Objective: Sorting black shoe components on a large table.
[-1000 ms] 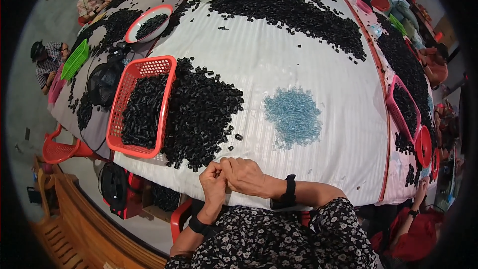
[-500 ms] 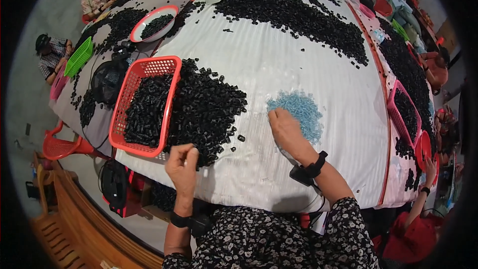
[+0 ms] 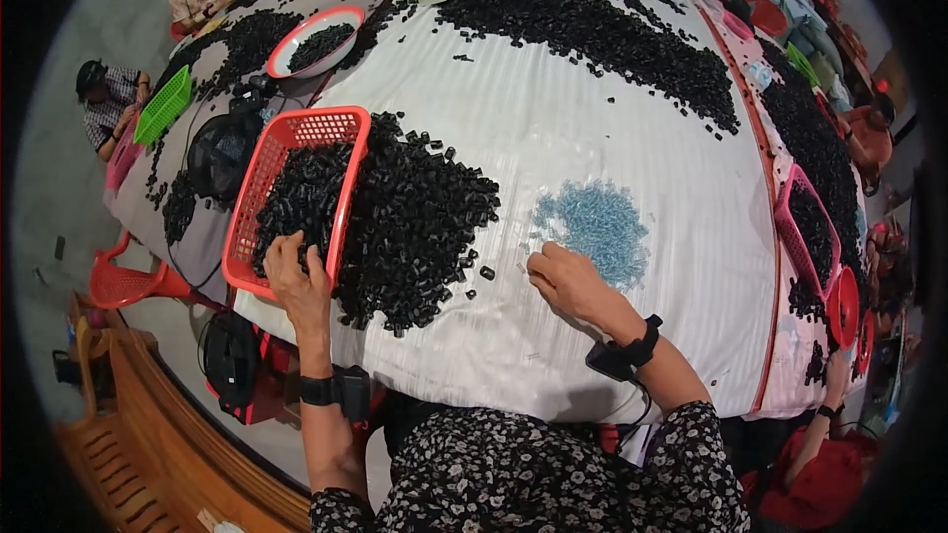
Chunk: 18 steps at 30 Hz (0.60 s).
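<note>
— Looking down from the head camera, I see my left hand (image 3: 296,271) resting on the near rim of the red plastic basket (image 3: 259,199), fingers curled over the edge and into the black plastic pieces (image 3: 415,222) that spill out of it onto the tabletop (image 3: 553,128).

— Is that hand holding anything?

— It is half closed on the basket's rim; whether it pinches a piece between the fingertips I cannot tell, they are buried in the heap.

— And the other one?

— My right hand (image 3: 563,281) lies palm down on the white woven cover, fingers bunched narrow and pointing left, at the near-left edge of the small pile of pale blue pieces (image 3: 597,227). The fingertips touch the cloth just beside a few stray blue bits; I cannot see a piece in them.

— Where do the two piles sit against each other?

— The black heap is left of the blue pile, with a bare strip of cover between them. The basket lies tilted on its side, its open mouth toward the black heap.

— Anything else around?

— A bigger spread of black pieces (image 3: 592,30) lies across the far side, a round red-rimmed bowl (image 3: 314,41) of them far left, and a pink basket (image 3: 805,237) at the right edge. Other people sit at the far left corner, one beside a green basket (image 3: 163,104).
</note>
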Motion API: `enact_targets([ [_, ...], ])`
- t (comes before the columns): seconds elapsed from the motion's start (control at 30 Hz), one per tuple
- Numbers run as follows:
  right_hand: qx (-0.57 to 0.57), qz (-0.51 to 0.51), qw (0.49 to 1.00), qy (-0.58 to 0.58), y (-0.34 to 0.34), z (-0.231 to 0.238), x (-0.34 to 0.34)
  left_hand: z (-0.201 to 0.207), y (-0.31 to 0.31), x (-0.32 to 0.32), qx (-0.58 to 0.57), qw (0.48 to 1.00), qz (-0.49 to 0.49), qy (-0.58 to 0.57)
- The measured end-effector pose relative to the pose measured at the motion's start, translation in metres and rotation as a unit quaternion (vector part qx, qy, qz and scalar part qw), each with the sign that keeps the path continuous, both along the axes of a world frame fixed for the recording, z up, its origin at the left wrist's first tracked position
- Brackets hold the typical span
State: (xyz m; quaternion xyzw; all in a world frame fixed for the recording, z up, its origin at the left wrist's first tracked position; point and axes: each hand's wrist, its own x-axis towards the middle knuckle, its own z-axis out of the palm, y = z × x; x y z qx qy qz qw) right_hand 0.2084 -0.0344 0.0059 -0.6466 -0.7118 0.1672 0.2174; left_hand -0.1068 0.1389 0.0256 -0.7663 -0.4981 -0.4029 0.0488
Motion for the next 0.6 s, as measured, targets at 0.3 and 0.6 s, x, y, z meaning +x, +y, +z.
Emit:
enact_targets([
  [0.3, 0.087, 0.045, 0.994, 0.045, 0.021, -0.005, -0.051, -0.004, 0.001, 0.000, -0.012, 1.000, -0.004, -0.001],
  [0.6, 0.078, 0.049, 0.996, -0.008, 0.030, -0.012, -0.057, 0.000, -0.065, 0.054, 0.011, 0.983, -0.173, -0.057],
])
